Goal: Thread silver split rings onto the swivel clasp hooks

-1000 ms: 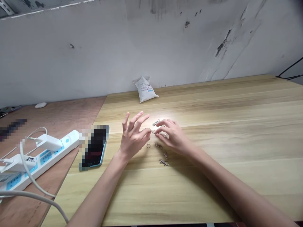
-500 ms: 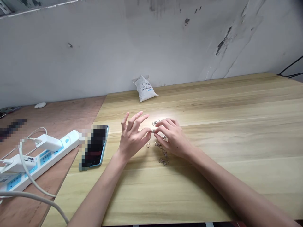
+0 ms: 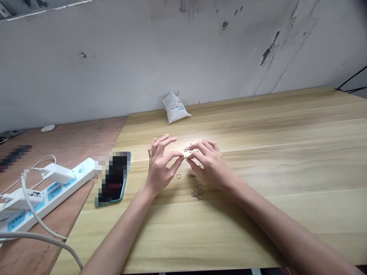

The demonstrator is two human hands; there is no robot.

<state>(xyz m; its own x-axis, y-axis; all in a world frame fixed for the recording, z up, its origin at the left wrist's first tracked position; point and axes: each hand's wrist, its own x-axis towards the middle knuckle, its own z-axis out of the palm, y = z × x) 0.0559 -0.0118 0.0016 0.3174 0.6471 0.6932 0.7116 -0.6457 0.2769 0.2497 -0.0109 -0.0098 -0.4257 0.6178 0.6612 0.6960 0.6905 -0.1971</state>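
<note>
Compared with the frame one second earlier, the left hand has straightened its index finger; a gap now shows between index finger and thumb behind their meeting tips, and the outer fingers are less spread. The left fingers are closed at the tips on the near-left edge of a small metal piece; the right hand pinches its other side between thumb and index finger. The piece is held between both hands, its exact form too small to tell. A round, silvery loose ring lies below the left fingers. Shiny metal clasps with curved hooks lie nearer the wearer on the smooth, wood-grained table. A crinkled, pillow-shaped plastic bag stands near the wall.
</note>
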